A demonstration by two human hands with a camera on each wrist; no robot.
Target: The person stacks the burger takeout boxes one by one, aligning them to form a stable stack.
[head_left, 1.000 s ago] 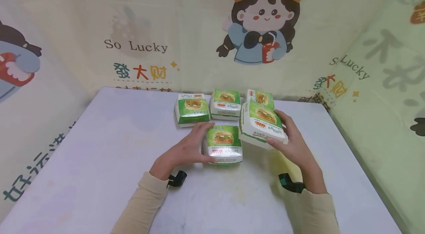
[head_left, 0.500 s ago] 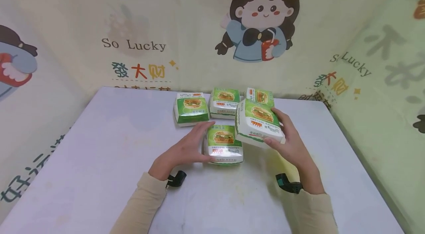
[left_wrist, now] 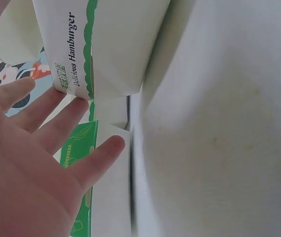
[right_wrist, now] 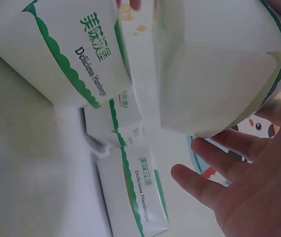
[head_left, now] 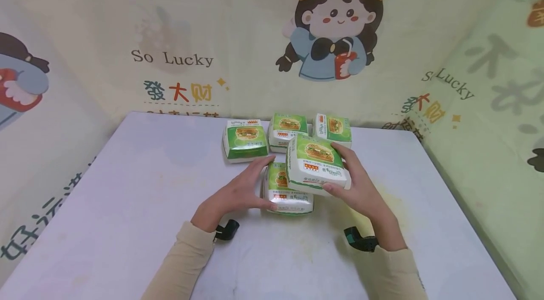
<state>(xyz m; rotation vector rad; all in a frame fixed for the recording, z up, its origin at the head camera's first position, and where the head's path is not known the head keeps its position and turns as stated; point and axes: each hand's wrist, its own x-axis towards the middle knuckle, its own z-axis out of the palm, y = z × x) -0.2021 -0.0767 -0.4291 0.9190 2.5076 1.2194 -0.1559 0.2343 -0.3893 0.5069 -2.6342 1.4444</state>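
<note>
White and green hamburger boxes with a burger picture on the lid are in use. My left hand (head_left: 235,191) holds the left side of the front hamburger box (head_left: 293,203) on the table, thumb at its near corner and fingers at its far one. My right hand (head_left: 363,191) grips a second hamburger box (head_left: 318,160) by its right side, tilted and raised. It overlaps the front box in the head view, hiding part of its lid. In the right wrist view the raised box's underside (right_wrist: 214,89) shows, apart from the front box (right_wrist: 76,54).
Behind, in a row, stand three more hamburger boxes: a left one (head_left: 245,139), a middle one (head_left: 289,125) and a right one (head_left: 333,127). All rest on a white table (head_left: 148,186). A printed cloth (head_left: 238,30) hangs along the back and sides.
My right hand has carried its hamburger box leftward and slightly nearer, over the front box, uncovering the back right box. The front box has shifted slightly nearer; the left hand stays at its side.
</note>
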